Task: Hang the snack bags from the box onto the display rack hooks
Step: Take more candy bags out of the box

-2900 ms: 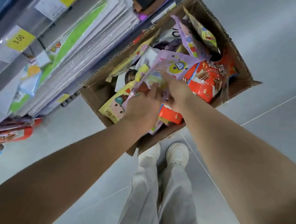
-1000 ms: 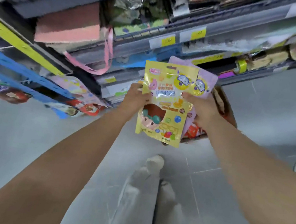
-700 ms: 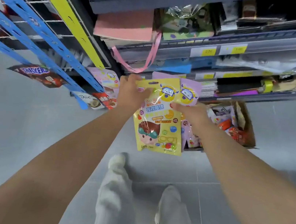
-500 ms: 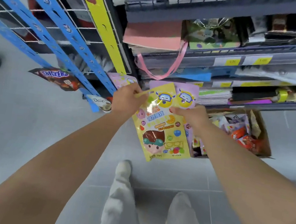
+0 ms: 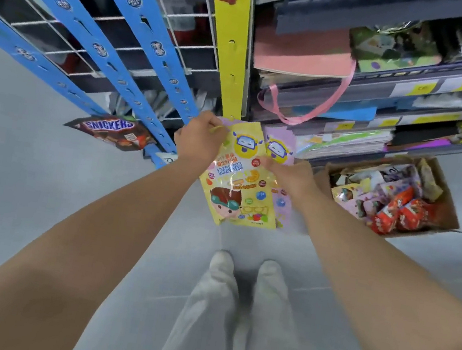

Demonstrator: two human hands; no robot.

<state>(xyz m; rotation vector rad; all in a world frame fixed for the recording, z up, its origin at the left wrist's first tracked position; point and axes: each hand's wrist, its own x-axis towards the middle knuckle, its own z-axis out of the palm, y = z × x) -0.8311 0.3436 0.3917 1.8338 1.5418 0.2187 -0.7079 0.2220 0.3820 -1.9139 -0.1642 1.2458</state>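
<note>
Change: half a second ago your yellow bag (image 5: 240,182) hung off to the right of the yellow strip (image 5: 231,55), below its foot. Now its top edge sits right under that foot, and your left hand (image 5: 199,140) has come across with it. The box (image 5: 447,213) lies farther right in view.
Bag axis: the long axis runs up and down the view, leaning a little, with the bottom edge swung towards your right.
Bag facing: the printed face looks at you, and the top edge points at the strip's foot.
Bag place: it is in the air between your hands, above the floor (image 5: 26,189) and in front of your shoes (image 5: 221,263).
Purple bag (image 5: 280,149): it lies behind the yellow one with the same lean, and its top right part shows past the yellow edge.
Left hand: you pinch the yellow bag's top left corner, just below the strip.
Right hand (image 5: 292,178): your fingers curl over the right edge at mid-height, gripping the yellow bag; whether they also hold the purple one you cannot tell.
Blue strips (image 5: 143,33): they slant down on the left, with a Snickers bag (image 5: 113,131) hanging at the lower end.
Shelves (image 5: 386,87): they stand to the right of the yellow strip.
Box: it stands on the floor below the shelves, well to your right, full of snacks.
</note>
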